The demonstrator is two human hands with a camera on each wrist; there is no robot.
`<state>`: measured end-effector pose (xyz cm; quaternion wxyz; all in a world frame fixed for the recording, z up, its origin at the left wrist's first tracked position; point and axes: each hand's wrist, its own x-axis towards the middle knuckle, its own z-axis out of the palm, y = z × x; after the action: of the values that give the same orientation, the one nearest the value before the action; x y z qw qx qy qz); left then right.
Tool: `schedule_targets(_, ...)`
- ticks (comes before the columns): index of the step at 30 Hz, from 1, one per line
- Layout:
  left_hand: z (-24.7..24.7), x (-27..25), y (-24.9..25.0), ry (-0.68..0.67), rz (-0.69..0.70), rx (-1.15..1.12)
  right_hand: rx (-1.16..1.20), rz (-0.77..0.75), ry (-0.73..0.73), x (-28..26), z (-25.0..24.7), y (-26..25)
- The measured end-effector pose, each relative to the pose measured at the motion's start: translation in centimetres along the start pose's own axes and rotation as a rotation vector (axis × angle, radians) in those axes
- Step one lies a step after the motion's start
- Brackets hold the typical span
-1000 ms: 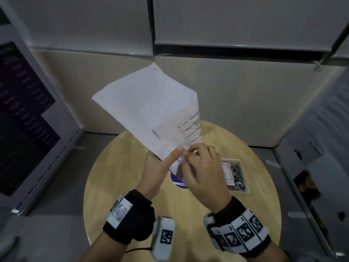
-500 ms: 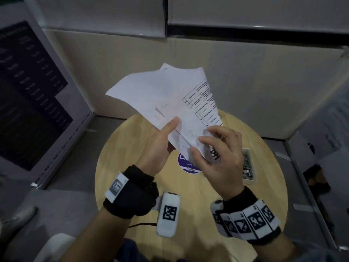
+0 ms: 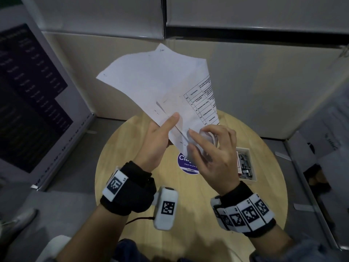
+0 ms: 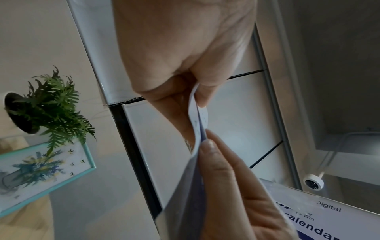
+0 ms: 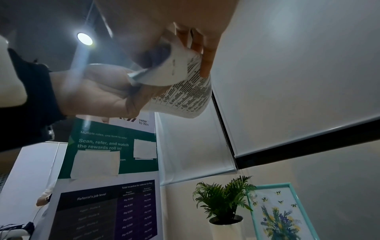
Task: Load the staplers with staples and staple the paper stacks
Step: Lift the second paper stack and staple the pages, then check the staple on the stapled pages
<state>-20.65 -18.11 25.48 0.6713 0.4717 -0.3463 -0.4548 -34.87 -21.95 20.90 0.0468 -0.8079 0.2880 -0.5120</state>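
Note:
A stack of white paper sheets (image 3: 160, 82) is held up in the air above the round wooden table (image 3: 132, 167). The back sheet shows a printed table. My left hand (image 3: 170, 125) pinches the stack near its lower corner, thumb on the front and fingers behind. My right hand (image 3: 200, 137) grips the same corner from the right and curls the sheets back. In the right wrist view the paper corner (image 5: 185, 91) is rolled inside the fingers (image 5: 205, 65). In the left wrist view the paper edge (image 4: 197, 126) runs between both hands. No stapler is in view.
An open box of staples (image 3: 245, 163) sits on the table's right side, beside a round blue sticker (image 3: 186, 165). A dark poster stand (image 3: 37, 103) stands at the left and another banner (image 3: 330, 133) at the right. A potted plant (image 5: 224, 199) and a framed picture (image 5: 281, 216) are nearby.
The stack has been raised and turned so the printed sheet shows more. My right hand has shifted from a tight pinch on the corner to curling the corner back. The left hand keeps its pinch.

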Motion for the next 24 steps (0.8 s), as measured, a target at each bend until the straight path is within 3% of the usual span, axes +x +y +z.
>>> schedule_targets(6, 0.4, 0.0, -0.4, 0.019, 0.014, 0.032, 0.128, 0.018, 0.082, -0.4, 0.2, 0.7)
schedule_targets(13, -0.1, -0.6, -0.6, 0.045, 0.042, 0.059, 0.255, -0.016, -0.005, -1.4, 0.3, 1.4)
schedule_targets(17, -1.2, -2.3, -1.8, 0.031, 0.073, 0.143, 0.468, 0.133, -0.006, -2.1, 0.8, 1.1)
schedule_targets(21, -4.5, -4.9, -3.8, 0.253, 0.008, 0.166, 0.694, 0.381, -0.095, -3.3, 2.1, -1.6)
schedule_targets(24, -9.5, -7.1, -4.2, 0.529, 0.059, 0.227, 0.782, 0.587, -0.389, -6.4, 3.0, -3.0)
